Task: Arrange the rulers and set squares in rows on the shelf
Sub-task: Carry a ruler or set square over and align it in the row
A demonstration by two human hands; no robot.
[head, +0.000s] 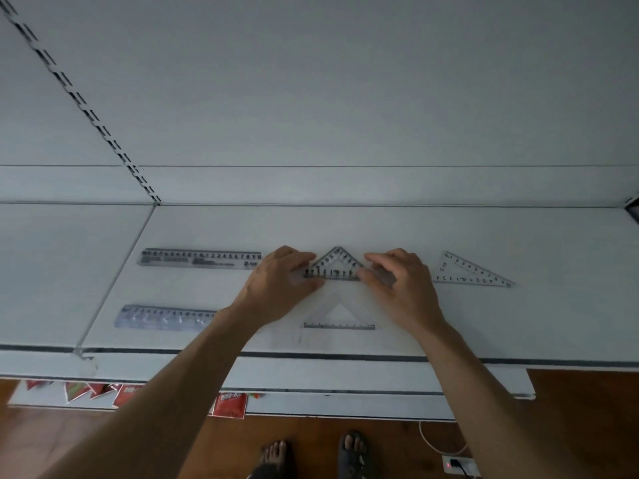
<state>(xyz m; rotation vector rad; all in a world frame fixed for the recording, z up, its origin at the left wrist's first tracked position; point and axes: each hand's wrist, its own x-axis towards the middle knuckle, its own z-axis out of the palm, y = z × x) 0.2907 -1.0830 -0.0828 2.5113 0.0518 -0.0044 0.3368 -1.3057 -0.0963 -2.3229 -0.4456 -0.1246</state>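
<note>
Currently your left hand and right hand each pinch one end of the long edge of the clear set square, fingers curled onto it, at or just above the shelf. Treat it as light, stiff, slick plastic: it likely slides readily and may snap if flexed, so hold the corners. Nearer you lies a second set square. Beyond your right hand lies a third set square; beyond your left, a far ruler and a near ruler. Bare shelf extends behind the grip to the back panel; the front edge runs nearer you.
</note>
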